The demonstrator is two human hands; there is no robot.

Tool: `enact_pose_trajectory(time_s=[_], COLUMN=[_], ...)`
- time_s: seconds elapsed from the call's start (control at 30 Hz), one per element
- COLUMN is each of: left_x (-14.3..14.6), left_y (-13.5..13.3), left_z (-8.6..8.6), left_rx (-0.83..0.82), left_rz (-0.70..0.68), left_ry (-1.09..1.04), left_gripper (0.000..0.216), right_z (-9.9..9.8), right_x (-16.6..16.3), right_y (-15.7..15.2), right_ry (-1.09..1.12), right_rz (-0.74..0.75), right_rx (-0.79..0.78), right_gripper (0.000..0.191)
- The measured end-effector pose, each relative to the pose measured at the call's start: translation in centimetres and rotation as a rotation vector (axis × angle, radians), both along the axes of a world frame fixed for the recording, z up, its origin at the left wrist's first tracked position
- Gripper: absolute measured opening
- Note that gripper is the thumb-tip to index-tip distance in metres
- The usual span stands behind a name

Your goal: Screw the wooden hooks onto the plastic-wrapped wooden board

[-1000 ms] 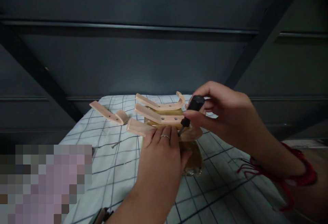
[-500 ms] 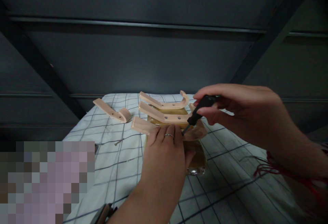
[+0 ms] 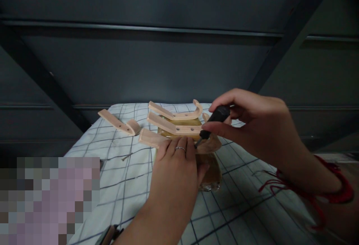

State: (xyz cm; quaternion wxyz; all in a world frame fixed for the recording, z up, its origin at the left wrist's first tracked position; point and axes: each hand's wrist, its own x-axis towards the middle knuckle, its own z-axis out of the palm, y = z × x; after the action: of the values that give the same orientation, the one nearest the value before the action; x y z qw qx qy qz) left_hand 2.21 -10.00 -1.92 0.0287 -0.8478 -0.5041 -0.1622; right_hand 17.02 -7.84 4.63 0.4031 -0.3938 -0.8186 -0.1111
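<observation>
My left hand [image 3: 176,162], a ring on one finger, is closed over the nearest pale wooden hook [image 3: 151,137] and presses it down. Beneath lies a brown block [image 3: 209,172] that looks wrapped in clear plastic. My right hand [image 3: 255,125] grips a black-handled screwdriver [image 3: 218,116] between thumb and fingers. Its shaft slants down to the hook, right beside my left fingertips; the tip's contact point is hard to see. Behind, a middle hook [image 3: 165,122] and a far hook [image 3: 179,116] lie across the block, dark screw holes or heads showing in both.
Another wooden hook [image 3: 114,122] lies apart on the checked cloth [image 3: 131,181] at the left. A small screw [image 3: 126,157] rests near it. Dark panels [image 3: 157,65] rise behind the table. A dark object [image 3: 108,234] pokes in at the bottom edge; a pixelated patch covers the lower left.
My right hand has turned, and its fingers sit differently round the screwdriver handle. The left hand keeps its hold on the hook. The whole view has shifted slightly.
</observation>
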Motion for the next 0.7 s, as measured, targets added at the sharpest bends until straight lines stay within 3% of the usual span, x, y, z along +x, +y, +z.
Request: enact_pose_trajectory(time_s=[0.17,0.4,0.7], left_x=[0.0,-0.1,-0.1], left_y=[0.0,-0.2,-0.2], left_z=[0.0,0.1,0.1], left_rx=[0.046,0.034,0.045], left_rz=[-0.015,-0.018,-0.016], left_ry=[0.005,0.004,0.001], left_gripper=[0.045,0.046,0.045], right_z=[-0.5,0.4,0.6], right_x=[-0.6,0.6,0.7], right_y=[0.2,0.1,-0.1], right_ry=[0.123,-0.185,-0.092], right_rz=[-0.013,0.126,0.05], right_rx=[0.005,-0.067,-0.085], right_gripper=[0.031,0.024,0.009])
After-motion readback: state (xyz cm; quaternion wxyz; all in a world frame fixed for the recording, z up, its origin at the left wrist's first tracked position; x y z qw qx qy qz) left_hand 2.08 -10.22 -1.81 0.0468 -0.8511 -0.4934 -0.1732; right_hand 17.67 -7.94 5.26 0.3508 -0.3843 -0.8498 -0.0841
